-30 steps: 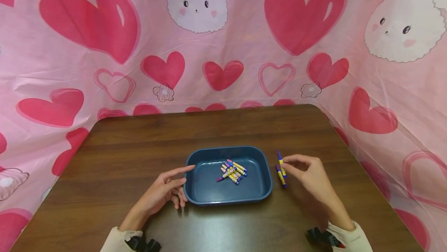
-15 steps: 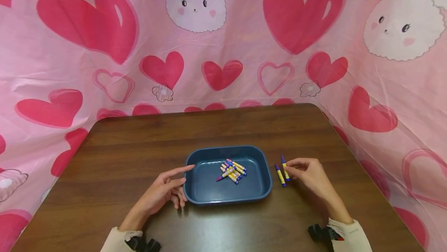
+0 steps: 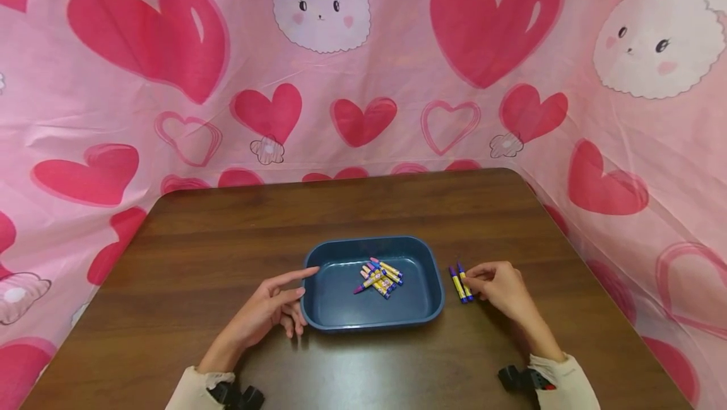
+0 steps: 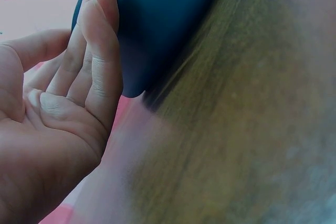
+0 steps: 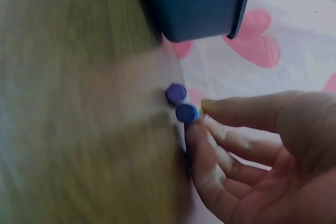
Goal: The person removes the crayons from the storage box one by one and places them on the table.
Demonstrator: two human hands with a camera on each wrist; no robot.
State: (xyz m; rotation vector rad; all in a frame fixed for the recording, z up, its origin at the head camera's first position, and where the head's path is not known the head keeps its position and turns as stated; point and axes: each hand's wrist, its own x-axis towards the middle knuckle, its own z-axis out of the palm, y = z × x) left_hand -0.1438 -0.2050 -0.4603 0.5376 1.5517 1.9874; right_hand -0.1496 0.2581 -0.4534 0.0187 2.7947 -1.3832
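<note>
A dark blue rectangular tray (image 3: pixel 348 310) stands on the table with several yellow-wrapped crayons (image 3: pixel 382 279) piled loosely in it. At its left rim rests my left hand (image 3: pixel 262 310), the index finger straight over the edge and the thumb against the outer side. My right hand (image 3: pixel 505 289) pinches a blue-tipped crayon (image 3: pixel 464 284) between thumb and fingertips, right of the tray. Close beside that one lies a purple-tipped crayon (image 3: pixel 457 286), nearly parallel. The right wrist view shows the held crayon's blue end (image 5: pixel 186 113) right next to the purple end (image 5: pixel 176 93).
The brown wooden table (image 3: pixel 255 227) has a pink curtain (image 3: pixel 363 69) with hearts and rabbits behind it and at both sides. Both wrists carry black camera mounts, such as the right camera mount (image 3: pixel 519 378).
My right hand has lowered the blue-tipped crayon and brought it toward me, from overlapping the purple-tipped one to lying alongside it. The left hand and tray stay put.
</note>
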